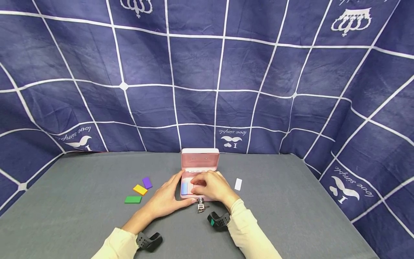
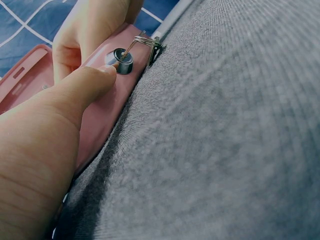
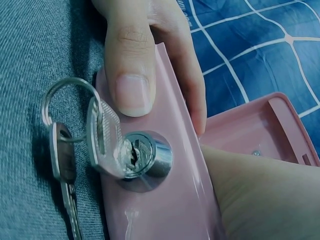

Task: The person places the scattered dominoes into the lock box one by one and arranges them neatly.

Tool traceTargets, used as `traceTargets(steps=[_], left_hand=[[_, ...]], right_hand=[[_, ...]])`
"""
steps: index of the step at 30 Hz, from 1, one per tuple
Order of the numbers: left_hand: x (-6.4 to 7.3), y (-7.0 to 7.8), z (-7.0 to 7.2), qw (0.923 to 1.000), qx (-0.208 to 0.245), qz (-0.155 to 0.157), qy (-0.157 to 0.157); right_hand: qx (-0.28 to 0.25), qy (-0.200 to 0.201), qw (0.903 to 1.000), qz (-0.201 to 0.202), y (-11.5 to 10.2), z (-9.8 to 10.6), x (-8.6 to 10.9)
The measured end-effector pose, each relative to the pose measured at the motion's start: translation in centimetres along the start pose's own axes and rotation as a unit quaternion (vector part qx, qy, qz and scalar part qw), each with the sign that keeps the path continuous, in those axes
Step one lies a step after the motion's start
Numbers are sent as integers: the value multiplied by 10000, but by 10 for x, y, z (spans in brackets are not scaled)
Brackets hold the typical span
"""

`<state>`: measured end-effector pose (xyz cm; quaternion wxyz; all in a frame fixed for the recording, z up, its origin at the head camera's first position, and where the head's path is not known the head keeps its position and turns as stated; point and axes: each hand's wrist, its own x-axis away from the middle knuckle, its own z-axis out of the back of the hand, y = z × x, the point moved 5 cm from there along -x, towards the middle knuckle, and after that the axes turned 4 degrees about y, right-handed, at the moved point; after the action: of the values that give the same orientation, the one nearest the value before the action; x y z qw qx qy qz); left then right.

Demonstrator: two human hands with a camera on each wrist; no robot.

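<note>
A small pink lockbox (image 1: 200, 158) stands with its lid raised on the grey table. At its left side my left hand (image 1: 165, 199) holds it, thumb pressed on the front wall beside the round lock (image 3: 145, 155). A key sits in that lock, and a second key (image 3: 65, 165) hangs from the ring. My right hand (image 1: 211, 185) reaches into the box from the right with bent fingers; its fingertips are partly hidden, so I cannot tell whether they pinch anything. Inside the box lies a blue block (image 1: 184, 188), with something pale beside it.
Left of the box lie a purple block (image 1: 147, 182), an orange block (image 1: 140, 189) and a green block (image 1: 133, 199). A white block (image 1: 238, 184) lies to the right. Behind the table hangs a blue cloth (image 1: 200, 64) with white lines.
</note>
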<state>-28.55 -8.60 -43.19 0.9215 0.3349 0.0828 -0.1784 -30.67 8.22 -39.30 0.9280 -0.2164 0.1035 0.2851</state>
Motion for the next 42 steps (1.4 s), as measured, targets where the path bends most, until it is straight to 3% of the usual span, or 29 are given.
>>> traceTargets(steps=[9, 21, 29, 42], left_hand=[[0, 0, -2, 10000, 48, -14, -4], [2, -4, -1, 9999, -17, 75, -96], [0, -3, -2, 10000, 4, 50, -73], [0, -2, -1, 10000, 32, -41, 0]], right_hand=[[-145, 44, 9997, 181, -1, 5, 4], [-1072, -270, 9939, -54, -5, 21, 5], [-809, -339, 9961, 42, -8, 38, 7], [-563, -481, 9972, -95, 8, 54, 15]])
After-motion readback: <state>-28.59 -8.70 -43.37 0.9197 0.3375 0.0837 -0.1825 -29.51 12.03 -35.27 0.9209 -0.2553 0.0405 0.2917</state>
